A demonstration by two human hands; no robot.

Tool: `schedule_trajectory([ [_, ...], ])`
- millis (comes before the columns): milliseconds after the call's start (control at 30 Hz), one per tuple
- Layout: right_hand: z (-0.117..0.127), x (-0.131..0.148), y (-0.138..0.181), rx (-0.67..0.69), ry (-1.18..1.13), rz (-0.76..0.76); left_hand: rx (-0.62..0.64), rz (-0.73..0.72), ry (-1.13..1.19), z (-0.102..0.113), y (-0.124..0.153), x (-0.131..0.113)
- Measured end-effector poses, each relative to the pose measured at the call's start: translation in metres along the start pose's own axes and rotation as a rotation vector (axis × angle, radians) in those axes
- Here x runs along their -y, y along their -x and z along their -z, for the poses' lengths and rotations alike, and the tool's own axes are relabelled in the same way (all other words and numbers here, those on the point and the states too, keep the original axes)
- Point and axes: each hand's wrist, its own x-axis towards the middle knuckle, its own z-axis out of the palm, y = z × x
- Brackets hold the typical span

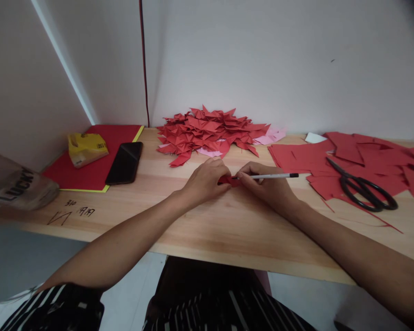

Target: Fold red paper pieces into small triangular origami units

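Note:
My left hand [207, 182] has its fingers closed on a small red piece of paper [233, 181], partly hidden by the fingers. My right hand [267, 189] grips a white pen [274, 176] with a black end; the pen lies nearly level, its other end at the red paper. Both hands rest near the middle of the wooden table [207, 230]. Just beyond them is a heap of folded red paper shapes [210, 131], with pink paper [272, 136] showing at its edge and underneath. The paper's far side is hidden from view.
To the right, black-handled scissors [362, 186] lie on cut red paper sheets [334, 156]. On the left are a black phone [124, 162], a yellow packet [87, 149] on a red sheet [77, 177], and a clear cup [22, 181] marked LUCKY. A wall rises behind the table.

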Motion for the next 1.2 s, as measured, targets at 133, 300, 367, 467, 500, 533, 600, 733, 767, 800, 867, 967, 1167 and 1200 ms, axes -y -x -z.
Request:
schedule_trajectory([
  [133, 0.000, 0.000, 0.000, -0.004, -0.002, -0.002, 0.001, 0.004, 0.004, 0.000, 0.000, 0.000],
  [300, 0.000, 0.000, -0.001, -0.009, 0.002, -0.008, 0.015, 0.004, 0.000, 0.001, 0.000, 0.000],
  [367, 0.000, 0.000, 0.000, -0.010, 0.010, -0.008, 0.016, 0.004, -0.004, 0.001, 0.000, 0.000],
  [467, 0.000, -0.001, 0.000, -0.005, 0.009, -0.005, 0.009, -0.003, -0.003, 0.001, 0.000, 0.000],
  [500, -0.001, -0.001, 0.000, -0.004, 0.008, -0.003, 0.006, -0.006, -0.001, 0.000, 0.000, 0.000],
  [533, -0.001, -0.001, 0.000, -0.004, 0.008, -0.001, 0.003, -0.008, 0.001, 0.000, 0.000, 0.001],
  [600, 0.000, -0.001, 0.000, -0.010, 0.013, 0.000, 0.000, -0.007, 0.004, 0.000, 0.000, 0.001],
  [733, 0.003, -0.004, -0.002, -0.067, 0.016, -0.021, 0.011, 0.029, 0.010, 0.001, 0.000, -0.001],
  [767, 0.005, -0.006, -0.003, -0.093, 0.005, -0.026, 0.012, 0.037, 0.014, 0.001, 0.000, -0.001],
  [800, 0.007, -0.007, -0.004, -0.121, -0.007, -0.031, 0.012, 0.041, 0.018, 0.001, 0.000, -0.001],
  [867, 0.009, -0.012, -0.005, -0.155, -0.024, -0.031, 0.011, 0.032, 0.029, 0.001, 0.000, -0.001],
  [967, 0.012, -0.017, -0.008, -0.082, 0.007, -0.024, 0.000, 0.007, 0.041, -0.001, 0.000, 0.000],
  [1167, 0.009, -0.019, -0.008, 0.072, 0.051, 0.030, 0.002, -0.003, 0.064, -0.002, 0.001, 0.001],
  [1200, 0.009, -0.019, -0.008, 0.071, 0.049, 0.033, 0.002, 0.000, 0.064, -0.002, 0.001, 0.001],
])
